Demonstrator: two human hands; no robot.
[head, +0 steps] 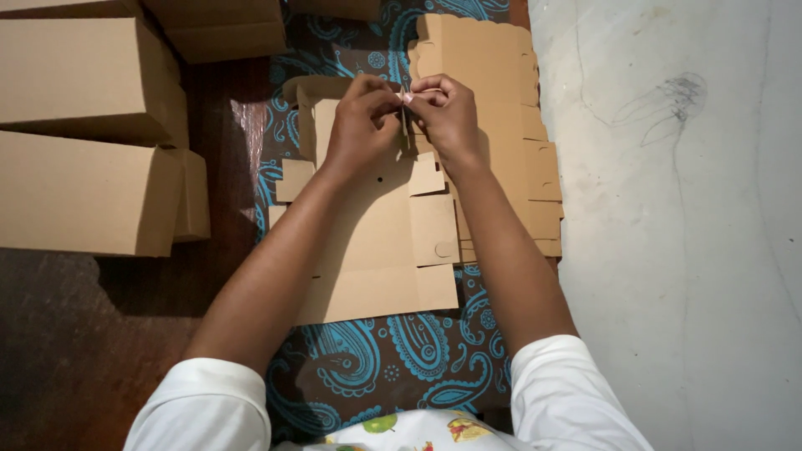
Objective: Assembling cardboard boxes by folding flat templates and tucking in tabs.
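Note:
A flat die-cut brown cardboard box blank [376, 250] lies on a dark cloth with blue paisley patterns [418, 351]. My left hand [361, 117] and my right hand [447, 113] meet over its far end, both pinching a raised flap [404, 125] of the blank between their fingertips. The flap stands upright between the two hands. To the right of my right hand lies a stack of more flat blanks [501, 83], partly under the one I hold.
Several folded brown cardboard boxes [83, 134] are piled at the left on a dark wooden floor [75, 351]. A pale grey wall or floor surface [685, 234] with a faint scribble fills the right side.

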